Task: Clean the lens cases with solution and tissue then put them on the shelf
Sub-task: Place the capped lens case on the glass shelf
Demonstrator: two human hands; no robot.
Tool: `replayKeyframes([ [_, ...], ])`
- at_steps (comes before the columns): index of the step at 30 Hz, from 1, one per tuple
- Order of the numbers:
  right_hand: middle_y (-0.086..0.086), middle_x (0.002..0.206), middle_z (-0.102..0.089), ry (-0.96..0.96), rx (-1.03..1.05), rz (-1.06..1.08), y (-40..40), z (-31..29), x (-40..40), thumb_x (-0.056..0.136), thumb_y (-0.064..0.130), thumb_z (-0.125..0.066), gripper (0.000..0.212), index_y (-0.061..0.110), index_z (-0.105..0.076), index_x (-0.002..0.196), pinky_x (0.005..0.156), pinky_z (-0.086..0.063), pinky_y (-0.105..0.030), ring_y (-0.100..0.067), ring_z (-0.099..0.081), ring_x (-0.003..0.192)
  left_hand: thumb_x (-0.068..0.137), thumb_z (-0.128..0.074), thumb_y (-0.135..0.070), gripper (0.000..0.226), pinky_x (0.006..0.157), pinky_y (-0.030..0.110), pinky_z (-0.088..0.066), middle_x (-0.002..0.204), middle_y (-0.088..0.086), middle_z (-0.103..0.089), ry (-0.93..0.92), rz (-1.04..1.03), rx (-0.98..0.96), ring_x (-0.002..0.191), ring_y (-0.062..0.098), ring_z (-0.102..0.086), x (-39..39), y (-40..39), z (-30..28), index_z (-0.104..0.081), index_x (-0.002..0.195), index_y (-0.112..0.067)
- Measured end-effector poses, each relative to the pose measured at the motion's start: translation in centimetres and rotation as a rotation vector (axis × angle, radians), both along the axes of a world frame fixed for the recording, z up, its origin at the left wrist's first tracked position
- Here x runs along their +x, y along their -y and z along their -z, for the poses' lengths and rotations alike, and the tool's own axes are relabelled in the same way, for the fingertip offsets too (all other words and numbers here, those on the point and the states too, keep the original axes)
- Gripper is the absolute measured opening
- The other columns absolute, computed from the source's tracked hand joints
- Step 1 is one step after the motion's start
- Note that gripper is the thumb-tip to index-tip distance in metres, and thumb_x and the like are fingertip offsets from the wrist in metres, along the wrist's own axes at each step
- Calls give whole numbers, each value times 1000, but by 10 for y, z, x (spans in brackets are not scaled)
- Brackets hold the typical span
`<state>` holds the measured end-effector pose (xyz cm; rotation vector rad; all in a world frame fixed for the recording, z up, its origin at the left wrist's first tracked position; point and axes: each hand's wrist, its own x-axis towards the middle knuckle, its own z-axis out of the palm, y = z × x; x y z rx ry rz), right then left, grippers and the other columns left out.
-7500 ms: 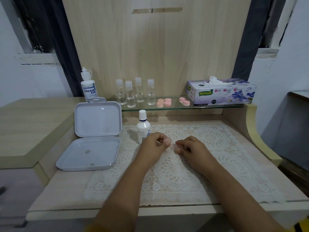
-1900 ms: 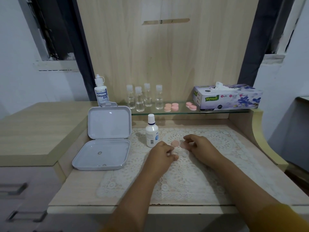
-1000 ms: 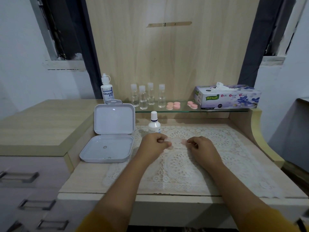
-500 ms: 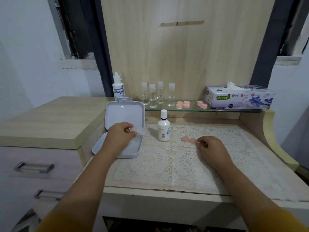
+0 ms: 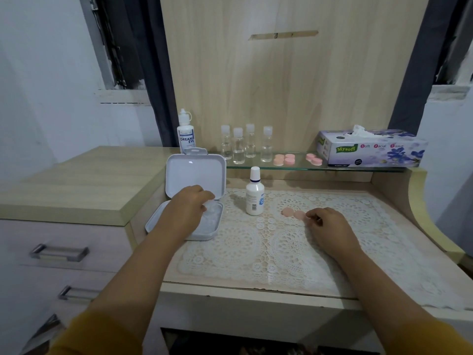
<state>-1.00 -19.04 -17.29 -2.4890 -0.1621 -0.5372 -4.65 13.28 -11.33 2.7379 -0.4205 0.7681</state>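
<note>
left hand (image 5: 190, 208) is over the open white box (image 5: 197, 175), fingers curled around a pale wad in its tray, tissue by the look of it (hard to be sure). right hand (image 5: 325, 222) rests on the lace mat (image 5: 281, 252), fingertips pinching the edge of the pink lens case (image 5: 294, 213). on the glass shelf (image 5: 294, 168): a "dream eye" bottle (image 5: 186, 133), more pink cases (image 5: 284, 160), a "mysoft soft facial tissue" box (image 5: 371, 149).
</note>
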Motion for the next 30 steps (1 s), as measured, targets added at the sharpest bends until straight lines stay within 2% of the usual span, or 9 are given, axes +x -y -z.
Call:
replayKeyframes([
  [9, -2, 97, -63, 8, 3, -13, -1, -4, -5, 94, 19, -54, 21, 13, -70, 106, 74, -37, -24, -14, -52, 88, 75, -64, 13, 33, 70, 44, -50, 89, 16, -65, 16, 3, -30, 86, 34, -60, 0, 0, 1, -71, 102, -4],
  [14, 1, 95, -61, -6, 13, -10, -2, -4, -5, 94, 20, -55, 21, 14, -70, 107, 76, -39, -26, -15, -53, 90, 81, -63, 6, 32, 79, 39, -46, 99, 14, -65, -6, -36, -69, 95, 31, -59, 2, 0, 4, -69, 110, -5],
  [17, 0, 98, -63, -27, 38, -13, -2, -6, -6, 94, 20, -54, 21, 14, -70, 106, 76, -37, -24, -14, -53, 91, 87, -63, -5, 33, 87, 30, -41, 108, 11, -65, -77, -154, -216, 99, 25, -57, 3, 2, 6, -63, 120, -7],
  [22, 1, 109, -65, -79, 207, -11, -3, -11, -10, 93, 16, -52, 23, 14, -68, 111, 80, -36, -20, -9, -53, 95, 85, -69, -14, 35, 82, 18, -36, 105, 11, -66, -116, -257, -576, 91, 13, -55, 1, 13, 3, -63, 118, -3],
  [26, 2, 114, -64, -134, 311, 8, -1, -11, -10, 93, 15, -52, 24, 18, -66, 112, 86, -36, -21, -9, -53, 100, 83, -71, -15, 28, 80, 23, -42, 86, 2, -62, -162, -165, -780, 84, 14, -56, 2, 44, -4, -67, 108, -4],
  [28, 3, 114, -64, -148, 340, 17, 0, -11, -10, 92, 15, -52, 23, 19, -66, 111, 86, -36, -21, -9, -53, 101, 81, -73, -14, 19, 79, 34, -50, 77, -1, -60, -221, -98, -861, 77, 15, -56, 3, 65, -1, -69, 98, -7],
  [30, 2, 114, -64, -153, 363, 16, 0, -11, -10, 92, 14, -52, 23, 19, -67, 110, 86, -37, -22, -10, -54, 102, 79, -74, -13, 15, 81, 40, -52, 73, -2, -60, -292, -36, -924, 73, 16, -56, 4, 85, 3, -70, 93, -9],
])
